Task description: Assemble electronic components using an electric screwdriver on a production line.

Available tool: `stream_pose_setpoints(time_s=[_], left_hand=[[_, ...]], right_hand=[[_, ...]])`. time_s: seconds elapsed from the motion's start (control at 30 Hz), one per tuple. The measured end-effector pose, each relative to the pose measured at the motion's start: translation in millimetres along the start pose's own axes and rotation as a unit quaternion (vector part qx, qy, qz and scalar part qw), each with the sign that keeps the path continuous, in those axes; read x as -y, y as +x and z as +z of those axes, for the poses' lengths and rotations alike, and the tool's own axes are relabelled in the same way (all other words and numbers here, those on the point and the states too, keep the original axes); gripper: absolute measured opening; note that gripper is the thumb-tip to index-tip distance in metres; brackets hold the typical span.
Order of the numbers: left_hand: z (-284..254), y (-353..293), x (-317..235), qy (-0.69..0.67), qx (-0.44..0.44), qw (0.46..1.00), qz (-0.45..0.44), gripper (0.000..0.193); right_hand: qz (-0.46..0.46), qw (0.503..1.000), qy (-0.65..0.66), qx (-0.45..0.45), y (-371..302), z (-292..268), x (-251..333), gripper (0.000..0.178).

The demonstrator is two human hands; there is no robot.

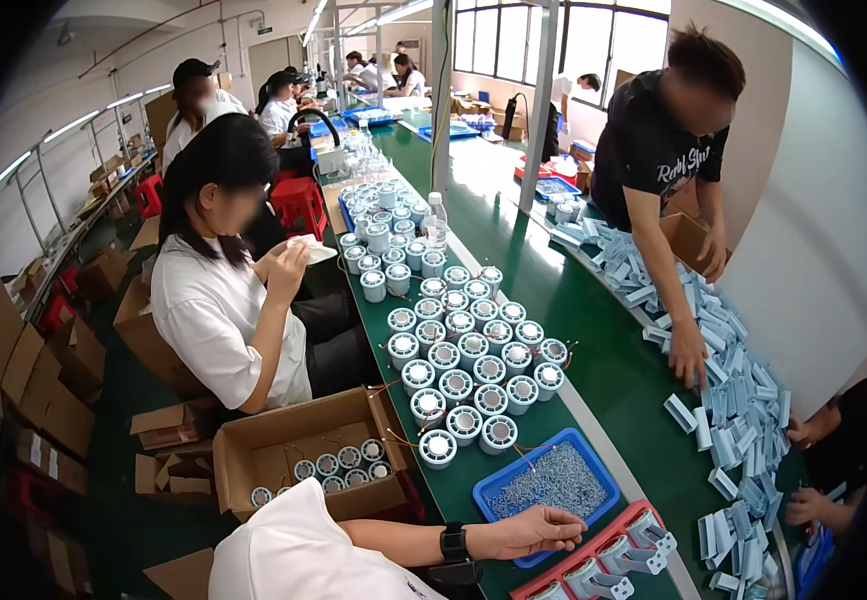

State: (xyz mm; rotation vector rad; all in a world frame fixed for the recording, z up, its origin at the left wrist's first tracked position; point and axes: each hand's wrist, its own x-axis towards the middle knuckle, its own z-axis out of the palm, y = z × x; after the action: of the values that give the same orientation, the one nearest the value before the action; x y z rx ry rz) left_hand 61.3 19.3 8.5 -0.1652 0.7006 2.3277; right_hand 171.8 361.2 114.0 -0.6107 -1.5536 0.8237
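My left hand [532,531] reaches in from the lower edge, with a black band [454,542] on its wrist. Its fingers are curled and pressed together, and whatever they may hold is too small to make out. The hand hovers at the near edge of a blue tray [483,492] full of small metal screws [554,480]. Close beside it stands a red fixture [657,512] holding several white cylindrical parts with pale flat brackets [644,560] on them. My right hand does not show.
Several round, white, vented motor-like units [474,350] with wires cover the green bench [434,170]. An open cardboard box [244,440] holds more. Light-blue channel pieces [744,400] are piled at the right, where a standing person [669,140] reaches in. A seated co-worker [219,300] handles something white.
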Motion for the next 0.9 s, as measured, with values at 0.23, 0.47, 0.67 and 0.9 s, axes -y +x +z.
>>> stream_pose_setpoints(time_s=[0.23,0.47,0.67,0.9], left_hand=[[-3.4,0.5,16.0,-0.018,0.051,0.999,-0.002,0.018],[0.9,-5.9,30.7,0.026,0.039,0.999,-0.027,0.018],[2.8,-15.3,18.6,0.061,-0.018,0.998,0.021,0.016],[-2.4,-9.2,17.8,0.033,-0.012,0.999,0.020,0.015]], right_hand=[[0.100,0.839,0.506,0.173,-20.3,-2.3,62.4,0.054],[0.164,0.799,0.502,0.289,-37.5,-43.4,65.6,0.068],[0.215,0.851,0.435,0.202,-51.9,-17.3,84.4,0.072],[-0.037,0.826,0.517,0.223,-12.8,-60.5,136.9,0.066]])
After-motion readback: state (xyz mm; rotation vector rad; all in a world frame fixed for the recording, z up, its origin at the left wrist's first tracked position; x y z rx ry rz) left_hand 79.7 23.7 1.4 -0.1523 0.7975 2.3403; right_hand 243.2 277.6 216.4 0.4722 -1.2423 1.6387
